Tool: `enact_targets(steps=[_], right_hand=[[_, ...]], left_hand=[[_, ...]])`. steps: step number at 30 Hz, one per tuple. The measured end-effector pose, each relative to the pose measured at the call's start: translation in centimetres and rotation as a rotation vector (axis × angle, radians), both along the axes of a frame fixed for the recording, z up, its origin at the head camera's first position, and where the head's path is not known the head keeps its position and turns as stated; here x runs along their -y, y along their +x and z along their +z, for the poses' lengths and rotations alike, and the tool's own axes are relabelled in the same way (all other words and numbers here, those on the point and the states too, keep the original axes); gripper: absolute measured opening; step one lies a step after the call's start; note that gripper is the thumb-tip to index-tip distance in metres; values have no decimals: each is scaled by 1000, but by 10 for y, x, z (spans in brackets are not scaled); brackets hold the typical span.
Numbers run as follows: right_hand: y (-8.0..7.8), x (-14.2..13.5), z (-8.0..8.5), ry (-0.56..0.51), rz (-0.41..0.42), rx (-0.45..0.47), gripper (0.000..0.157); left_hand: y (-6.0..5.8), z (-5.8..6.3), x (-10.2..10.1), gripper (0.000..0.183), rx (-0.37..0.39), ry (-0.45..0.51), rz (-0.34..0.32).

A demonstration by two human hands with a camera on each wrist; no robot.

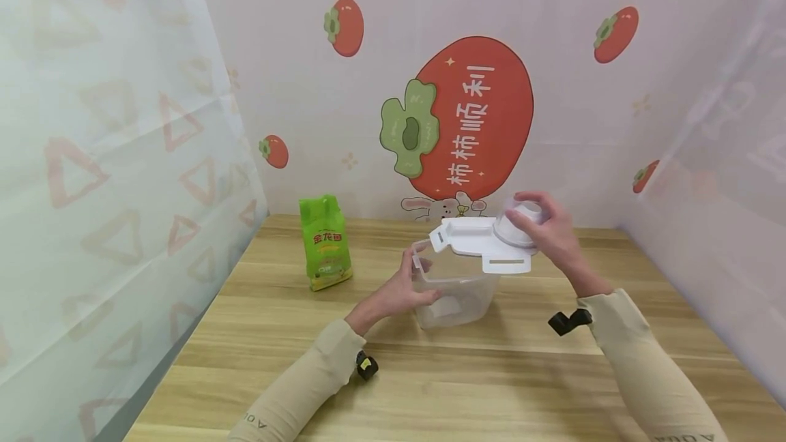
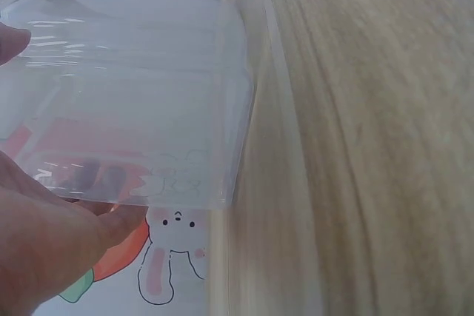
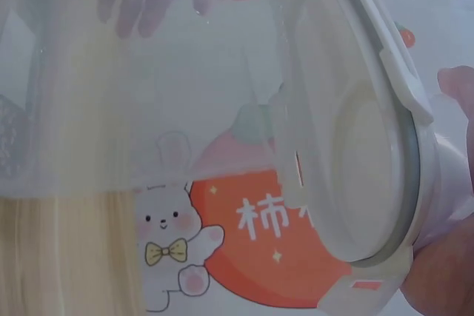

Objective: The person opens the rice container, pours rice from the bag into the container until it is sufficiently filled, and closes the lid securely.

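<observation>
A clear plastic storage container with an open top stands on the table. My left hand grips it at its left end, thumb on the near wall and fingers over the rim; the left wrist view shows the hand along the see-through wall. Over the container's right part hangs a white lid with side clasps and a clear cup on top. My right hand holds that cup. Seen in the right wrist view, the lid tilts apart from the container.
Left of the container, a green bag stands upright on the wooden table. A printed cloth wall rises behind the table, with further cloth at both sides. Black wrist devices hang beneath the sleeves.
</observation>
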State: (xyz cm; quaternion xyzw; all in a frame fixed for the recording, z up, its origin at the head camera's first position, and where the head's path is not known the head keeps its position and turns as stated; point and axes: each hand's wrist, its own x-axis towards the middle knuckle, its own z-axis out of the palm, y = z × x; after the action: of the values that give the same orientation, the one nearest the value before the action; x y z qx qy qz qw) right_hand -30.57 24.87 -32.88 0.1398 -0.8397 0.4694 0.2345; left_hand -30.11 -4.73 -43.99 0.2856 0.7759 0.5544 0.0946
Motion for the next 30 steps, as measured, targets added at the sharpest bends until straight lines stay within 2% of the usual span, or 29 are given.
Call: enact_targets(steps=[15,24,30], right_hand=[[-2,-33,-3,-21,-102,76,46],[-3,-49,-9,-92,-142,50,43],[-2,-61,-15,-106,-190,79,43]], left_hand=[[4,3,0,93,-15,-40,17],[2,0,0,94,-34,-42,21],[3,1,0,95,-24,-52,21]])
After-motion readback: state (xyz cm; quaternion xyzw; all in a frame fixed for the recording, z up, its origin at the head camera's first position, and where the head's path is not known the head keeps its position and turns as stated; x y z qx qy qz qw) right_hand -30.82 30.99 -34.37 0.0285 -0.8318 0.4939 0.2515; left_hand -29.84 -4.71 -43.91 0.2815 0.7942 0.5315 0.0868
